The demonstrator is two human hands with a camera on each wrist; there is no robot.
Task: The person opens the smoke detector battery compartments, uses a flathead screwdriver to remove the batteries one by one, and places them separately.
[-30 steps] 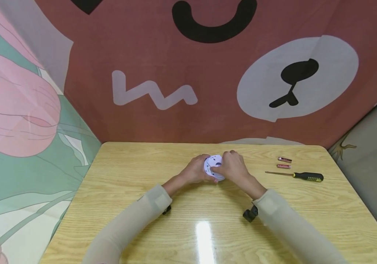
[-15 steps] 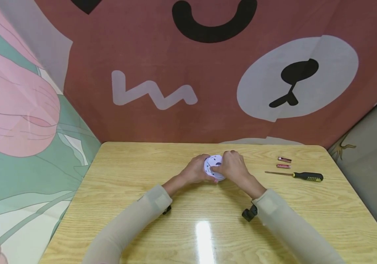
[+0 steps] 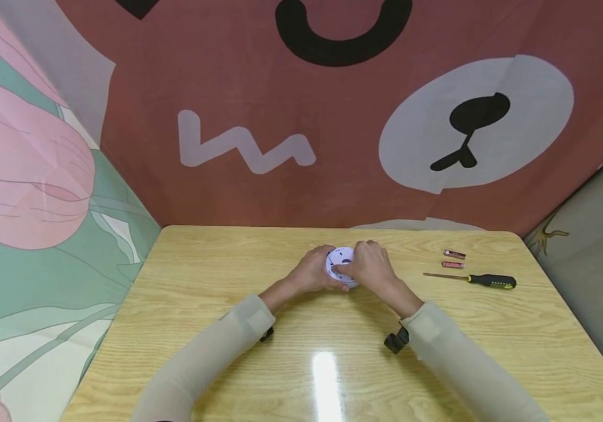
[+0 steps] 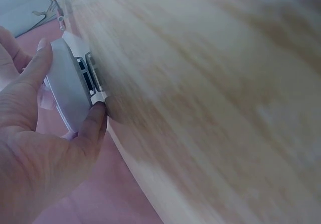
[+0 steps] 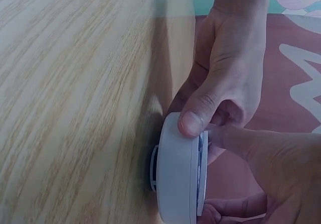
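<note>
Both hands hold a round white smoke detector (image 3: 335,255) just over the wooden table. My left hand (image 3: 307,272) grips its rim from the left, and the right wrist view shows that thumb (image 5: 192,124) lying on the edge of the white casing (image 5: 175,176). From the right, my right hand (image 3: 376,268) pinches the thin slotted plate (image 5: 203,176) on the upper face, its thumb laid across that face. A raised vented part (image 4: 89,76) juts from the detector's underside towards the table. The right hand hides the right part of the plate in the head view.
Two small red batteries (image 3: 453,265) lie at the right rear of the table (image 3: 217,258). In front of them is a screwdriver (image 3: 493,281) with a black and yellow handle, its shaft pointing left. A patterned cloth (image 3: 259,199) hangs behind the table.
My right hand and wrist have shifted slightly left, and the marks on the plate's face sit a little differently. The left hand keeps its grip; batteries and screwdriver stay put.
</note>
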